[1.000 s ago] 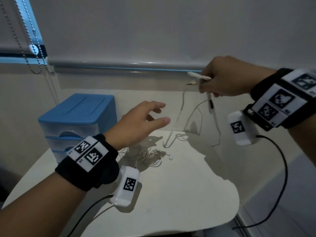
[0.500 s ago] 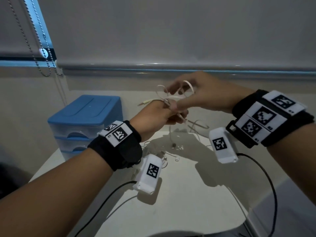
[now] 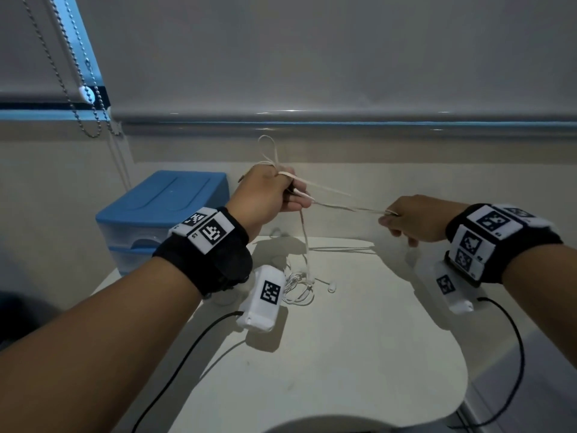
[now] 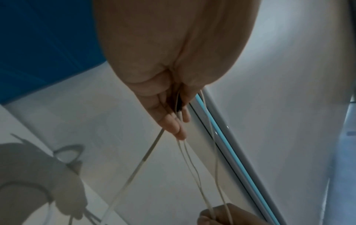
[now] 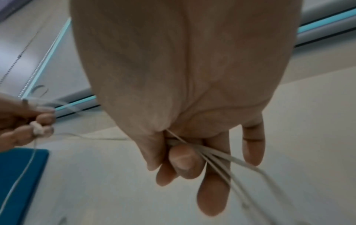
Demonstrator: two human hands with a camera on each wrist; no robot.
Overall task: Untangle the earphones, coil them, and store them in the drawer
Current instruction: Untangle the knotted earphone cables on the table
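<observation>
Earphones (image 3: 340,204), thin white cord, are stretched mid-frame, pinched by left hand (image 3: 268,195) and right hand (image 3: 415,220) fingers (image 5: 183,161).

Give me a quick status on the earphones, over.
Left hand and right hand both grip the earphone cable, stretched between them. Rest of cable hangs to a tangle on the table. Blue drawer unit shut.
</observation>
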